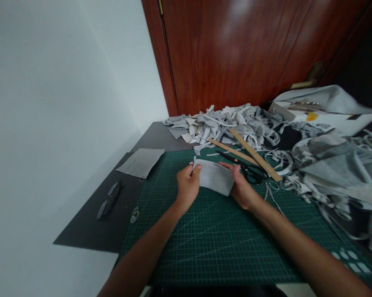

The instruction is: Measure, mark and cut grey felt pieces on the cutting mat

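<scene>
Seen from where I stand, a grey fabric piece (pixel 215 177), gently bowed, is held above the green cutting mat (pixel 210 243); it is the centre of the dial, with twelve o'clock toward the door (pixel 235 53). At nine o'clock the left hand (pixel 188 186) pinches its edge, thumb on top. At three o'clock the right hand (pixel 243 189) grips the opposite edge between thumb and fingers, the latter partly hidden behind the piece. Black scissors (pixel 253 174) lie just beyond the right hand; two wooden rulers (pixel 256 154) slant at two o'clock. Scraps (pixel 219 126) heap at twelve; eyeglasses (pixel 109 202) rest between eight and nine.
</scene>
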Motion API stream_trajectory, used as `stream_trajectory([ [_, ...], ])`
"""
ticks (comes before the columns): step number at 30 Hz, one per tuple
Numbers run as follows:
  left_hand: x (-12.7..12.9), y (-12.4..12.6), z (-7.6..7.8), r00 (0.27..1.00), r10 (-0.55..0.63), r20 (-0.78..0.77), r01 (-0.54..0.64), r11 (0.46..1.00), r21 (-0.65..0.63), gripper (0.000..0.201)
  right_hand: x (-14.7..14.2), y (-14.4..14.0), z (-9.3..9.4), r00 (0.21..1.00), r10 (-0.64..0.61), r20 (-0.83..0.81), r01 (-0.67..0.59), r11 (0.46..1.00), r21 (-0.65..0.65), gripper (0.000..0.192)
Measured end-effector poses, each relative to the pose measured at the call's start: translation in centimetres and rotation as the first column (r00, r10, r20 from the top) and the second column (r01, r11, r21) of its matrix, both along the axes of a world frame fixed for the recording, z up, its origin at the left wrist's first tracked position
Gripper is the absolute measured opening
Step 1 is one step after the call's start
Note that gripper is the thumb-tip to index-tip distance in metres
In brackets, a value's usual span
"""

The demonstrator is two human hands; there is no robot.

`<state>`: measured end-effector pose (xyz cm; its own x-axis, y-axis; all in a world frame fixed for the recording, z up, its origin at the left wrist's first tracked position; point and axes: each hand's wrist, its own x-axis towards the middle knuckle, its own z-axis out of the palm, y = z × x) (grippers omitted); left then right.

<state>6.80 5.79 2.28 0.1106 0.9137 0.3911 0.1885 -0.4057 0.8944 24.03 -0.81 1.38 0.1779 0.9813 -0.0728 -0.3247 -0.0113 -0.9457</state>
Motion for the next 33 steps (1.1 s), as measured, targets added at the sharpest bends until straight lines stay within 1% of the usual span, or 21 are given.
stream_trajectory([
  [1,0.0,0.2,-0.2,1.000,0.001,0.017,-0.001,1.000,-0.014,0.047,0.0,0.1,-0.2,0.994,-0.088,0.061,0.084,0.994,0.064,0.074],
  [2,0.0,0.3,-0.3,0.999,0.001,0.037,0.000,1.000,-0.029,0.048,0.0,0.2,-0.3,0.979,-0.159,0.124,0.144,0.982,0.124,0.071],
  [4,0.1,0.5,-0.6,0.997,-0.011,0.081,0.015,0.998,-0.056,0.051,0.2,0.5,-0.5,0.935,-0.251,0.250,0.197,0.955,0.223,0.056],
  [6,0.2,0.7,-0.6,0.989,-0.048,0.141,0.061,0.994,-0.087,0.053,0.5,0.7,-0.5,0.889,-0.315,0.332,0.221,0.931,0.291,0.039],
  [8,0.2,0.8,-0.4,0.971,-0.120,0.206,0.148,0.980,-0.130,0.055,0.7,0.7,-0.2,0.867,-0.353,0.351,0.238,0.913,0.330,0.034],
  [10,0.1,0.8,-0.1,0.936,-0.205,0.285,0.260,0.950,-0.171,0.053,0.8,0.6,0.0,0.869,-0.374,0.325,0.256,0.901,0.351,0.033],
  [12,-0.1,0.9,0.2,0.900,-0.272,0.340,0.342,0.925,-0.167,0.052,0.8,0.5,0.1,0.877,-0.369,0.307,0.250,0.897,0.365,0.033],
  [13,-0.3,1.0,0.3,0.887,-0.303,0.349,0.371,0.917,-0.145,0.059,0.8,0.4,0.2,0.879,-0.364,0.308,0.240,0.896,0.374,0.033],
  [15,-0.5,1.1,0.4,0.881,-0.358,0.309,0.395,0.917,-0.065,0.078,0.8,0.3,0.2,0.880,-0.350,0.321,0.212,0.894,0.394,0.033],
  [16,-0.6,1.1,0.4,0.888,-0.374,0.269,0.392,0.920,-0.015,0.082,0.8,0.3,0.2,0.881,-0.341,0.327,0.199,0.895,0.398,0.033],
  [17,-0.7,1.2,0.4,0.901,-0.374,0.222,0.376,0.926,0.036,0.080,0.8,0.2,0.2,0.883,-0.332,0.332,0.188,0.898,0.398,0.032],
  [18,-0.8,1.2,0.4,0.919,-0.356,0.168,0.347,0.934,0.079,0.072,0.8,0.2,0.3,0.885,-0.324,0.333,0.183,0.901,0.393,0.031],
  [20,-0.9,1.2,0.5,0.957,-0.287,0.051,0.279,0.952,0.125,0.047,0.7,0.2,0.3,0.888,-0.320,0.329,0.188,0.908,0.374,0.030],
  [22,-0.9,1.1,0.6,0.971,-0.235,-0.040,0.238,0.963,0.127,0.028,0.6,0.2,0.3,0.889,-0.325,0.321,0.202,0.910,0.362,0.028],
  [23,-0.9,1.0,0.6,0.973,-0.220,-0.063,0.227,0.966,0.124,0.024,0.4,0.3,0.3,0.890,-0.338,0.308,0.216,0.905,0.368,0.027],
  [26,-0.7,0.9,0.4,0.982,-0.182,-0.044,0.187,0.975,0.122,0.022,0.0,0.4,0.2,0.883,-0.406,0.233,0.281,0.858,0.430,0.034],
  [29,-0.4,0.9,-0.1,0.989,-0.145,-0.008,0.145,0.984,0.108,0.023,-0.3,0.5,-0.1,0.853,-0.483,0.195,0.345,0.804,0.485,0.038],
  [31,-0.3,1.0,-0.3,0.992,-0.124,-0.006,0.124,0.986,0.113,0.023,-0.4,0.5,-0.2,0.831,-0.517,0.206,0.367,0.787,0.496,0.037],
  [33,-0.3,1.0,-0.4,0.994,-0.109,-0.018,0.110,0.987,0.119,0.022,-0.3,0.5,-0.3,0.821,-0.528,0.217,0.375,0.785,0.494,0.037],
])
